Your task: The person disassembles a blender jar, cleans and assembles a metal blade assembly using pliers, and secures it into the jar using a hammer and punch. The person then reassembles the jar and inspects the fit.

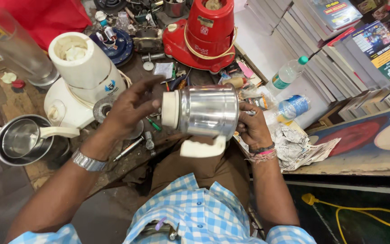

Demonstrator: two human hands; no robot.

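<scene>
A steel mixer jar [208, 110] with a cream base and cream handle lies on its side in mid-air above my lap. My right hand [252, 128] grips its open end from the right. My left hand [129, 108] is at the cream base on the left, fingers spread and touching it. A silver watch is on my left wrist, bands on my right.
A white mixer base [80, 74] and a steel jar with white handle [21, 140] stand at left. A red mixer base [204, 36] sits at the back among tools and parts. Stacked books [339, 49], two plastic bottles [290, 72] and crumpled newspaper [299, 144] lie to the right.
</scene>
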